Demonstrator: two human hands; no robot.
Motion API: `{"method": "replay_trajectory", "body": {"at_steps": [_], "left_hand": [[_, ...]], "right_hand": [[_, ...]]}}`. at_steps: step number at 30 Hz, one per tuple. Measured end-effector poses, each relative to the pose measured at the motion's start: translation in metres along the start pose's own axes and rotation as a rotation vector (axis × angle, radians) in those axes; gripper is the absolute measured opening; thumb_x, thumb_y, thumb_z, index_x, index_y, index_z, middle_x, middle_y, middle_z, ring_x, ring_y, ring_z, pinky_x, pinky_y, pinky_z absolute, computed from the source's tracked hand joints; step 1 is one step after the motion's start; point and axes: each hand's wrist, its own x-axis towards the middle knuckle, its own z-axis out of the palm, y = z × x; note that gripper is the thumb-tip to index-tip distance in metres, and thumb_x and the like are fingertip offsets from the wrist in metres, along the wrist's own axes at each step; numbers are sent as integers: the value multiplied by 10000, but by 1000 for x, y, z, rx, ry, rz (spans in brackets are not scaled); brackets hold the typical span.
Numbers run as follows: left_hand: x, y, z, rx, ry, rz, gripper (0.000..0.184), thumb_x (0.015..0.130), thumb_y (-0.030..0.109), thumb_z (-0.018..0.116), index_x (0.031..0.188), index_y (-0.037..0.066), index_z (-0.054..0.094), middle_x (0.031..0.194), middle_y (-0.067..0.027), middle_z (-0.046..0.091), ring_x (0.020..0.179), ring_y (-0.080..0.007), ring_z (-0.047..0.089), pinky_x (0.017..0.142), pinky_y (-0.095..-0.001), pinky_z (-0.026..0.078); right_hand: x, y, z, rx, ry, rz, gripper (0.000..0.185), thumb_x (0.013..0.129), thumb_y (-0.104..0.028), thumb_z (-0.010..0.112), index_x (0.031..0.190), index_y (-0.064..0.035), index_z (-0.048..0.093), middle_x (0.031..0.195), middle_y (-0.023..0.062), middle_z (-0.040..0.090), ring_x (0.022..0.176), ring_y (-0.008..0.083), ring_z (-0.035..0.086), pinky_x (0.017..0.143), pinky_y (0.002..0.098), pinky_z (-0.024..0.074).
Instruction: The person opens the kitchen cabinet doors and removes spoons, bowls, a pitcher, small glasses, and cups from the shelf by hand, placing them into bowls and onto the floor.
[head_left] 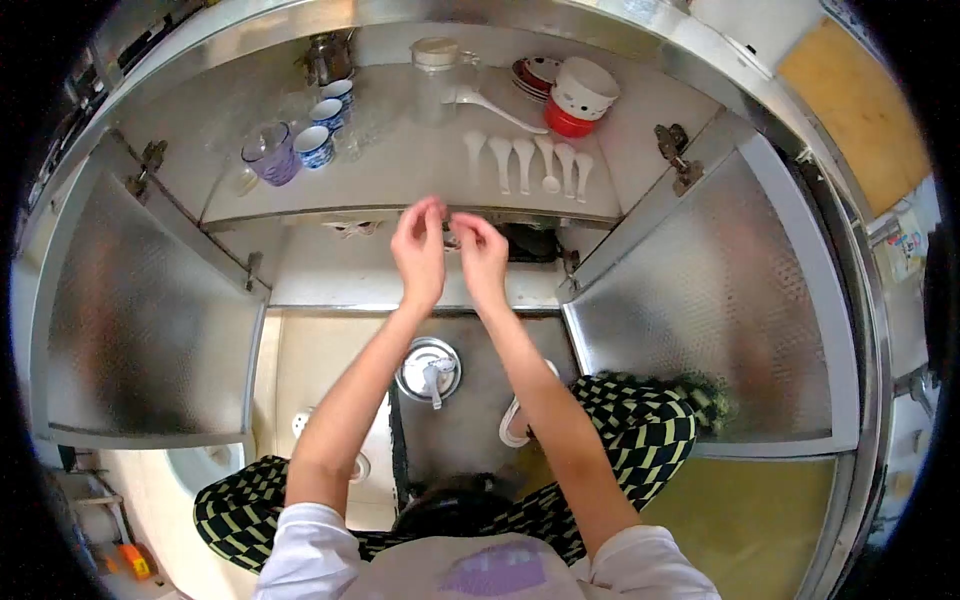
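Observation:
My left hand (418, 250) and my right hand (480, 252) are raised close together in front of the cabinet shelf's edge. The fingers of each hand are bent and pressed together, and whatever they hold, if anything, is too small or hidden to make out. Beyond them, several white soup spoons (524, 165) lie in a row on the shelf (420, 180). A larger white ladle (500, 112) rests behind the spoons, by a lidded clear jar (435, 85). Below my hands, a round metal lid or dish (408, 378) on the floor carries a white utensil (434, 384).
On the shelf's left are a purple glass (270, 158), blue-and-white cups (314, 148) and a dark metal pot (329, 62). At right, a white bowl (584, 90) sits on a red one, beside stacked plates (533, 75). Frosted doors (150, 310) stand open on both sides.

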Motion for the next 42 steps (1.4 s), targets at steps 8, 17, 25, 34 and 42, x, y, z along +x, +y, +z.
{"method": "replay_trajectory", "body": {"at_steps": [8, 17, 25, 34, 42], "left_hand": [[74, -26, 45, 222, -180, 47, 252, 815, 51, 456, 1041, -44, 516, 960, -121, 576, 898, -197, 545, 780, -280, 415], [92, -56, 55, 208, -191, -201, 256, 776, 26, 499, 1021, -39, 533, 927, -115, 592, 798, -168, 559, 708, -273, 440], [92, -41, 52, 202, -284, -188, 226, 759, -1, 491, 973, -31, 555, 861, -88, 608, 744, -153, 569, 654, -260, 454], [94, -27, 42, 16, -207, -594, 169, 740, 44, 524, 880, -4, 606, 781, -87, 611, 598, -175, 569, 539, -294, 482], [80, -17, 28, -120, -223, -635, 115, 730, 68, 576, 802, -21, 578, 690, -49, 555, 542, -121, 483, 464, -256, 398]], "right_hand": [[82, -19, -4, -587, -34, -67, 305, 743, -123, 465, 998, 25, 544, 942, 210, 567, 853, 335, 549, 756, 373, 422], [102, -13, 3, -777, -105, 72, 311, 728, -119, 458, 1007, 17, 488, 940, 236, 541, 912, 381, 503, 768, 437, 409], [96, -17, 8, -702, -60, 72, 261, 715, -101, 503, 947, 5, 560, 899, 194, 579, 885, 343, 537, 755, 388, 419], [94, 7, 18, -534, 94, 58, 201, 715, -75, 505, 874, 11, 592, 845, 138, 608, 806, 245, 579, 723, 322, 432], [79, 12, 18, -275, -84, 166, 194, 712, -18, 499, 875, 13, 601, 765, 95, 613, 697, 150, 577, 619, 265, 441]]}}
